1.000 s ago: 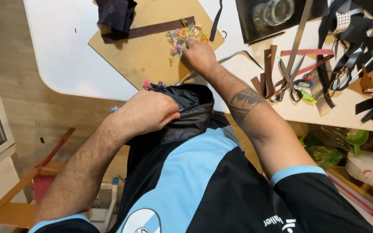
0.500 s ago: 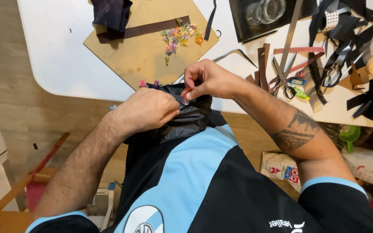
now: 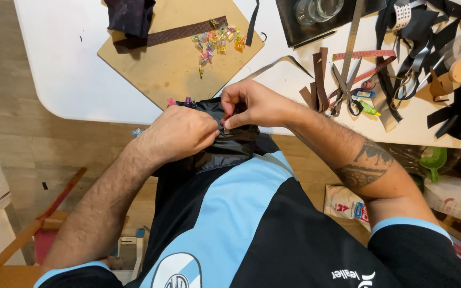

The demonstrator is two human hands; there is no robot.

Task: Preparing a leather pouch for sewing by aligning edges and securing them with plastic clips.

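1. The black fabric [image 3: 230, 144] lies bunched at the white table [image 3: 70, 64] edge, against my body, directly under both hands.
2. My left hand [image 3: 180, 133] is clenched on its folded edge; my right hand [image 3: 252, 104] pinches the same edge, fingertips touching.
3. The pinched object, possibly a small clip, is hidden by my fingers.

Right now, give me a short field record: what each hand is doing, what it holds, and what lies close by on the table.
left hand: grips the black fabric at the table edge
right hand: fingers pinch the same fabric, close to the left hand
fabric: shiny, bunched, held against the person's body
clips: small coloured pile on the brown board, apart from both hands
scissors: lie on the white table, to the right of the hands
strap: dark brown, flat on the board
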